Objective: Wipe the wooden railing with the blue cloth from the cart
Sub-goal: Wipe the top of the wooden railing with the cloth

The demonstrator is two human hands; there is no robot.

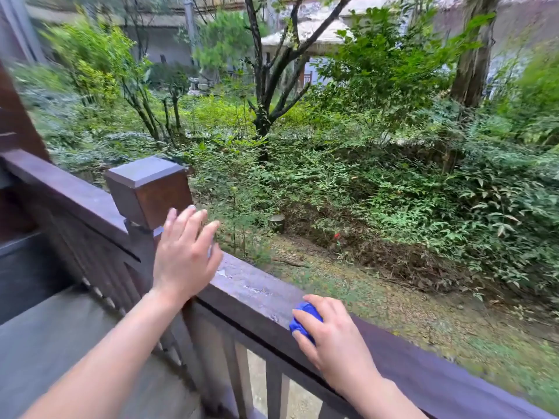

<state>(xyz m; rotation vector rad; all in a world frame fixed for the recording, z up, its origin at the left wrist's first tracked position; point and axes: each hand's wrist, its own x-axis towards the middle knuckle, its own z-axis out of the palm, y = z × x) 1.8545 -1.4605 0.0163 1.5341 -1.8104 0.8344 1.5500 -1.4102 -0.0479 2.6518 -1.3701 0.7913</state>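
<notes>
Most of the rail (251, 285) looks unwiped; our right hand (329, 331) clenches the cloth (304, 320) on its near stretch, left hand (184, 255) splayed flat beside the post (148, 189).

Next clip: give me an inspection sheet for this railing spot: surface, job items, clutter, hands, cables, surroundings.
Surface: dark brown wooden railing top, with pale wet-looking streaks between the hands.
Job's things: bunched blue cloth, pressed onto the rail; no cart in view.
Clutter: nothing seen.
Hands: right hand closed over the cloth; left hand open, empty, resting on the rail beside the square wooden post cap.
Cables: nothing seen.
Surroundings: grey deck floor on the near side; leafy garden shrubs and bare soil beyond the rail; a building blurred behind trees.
</notes>
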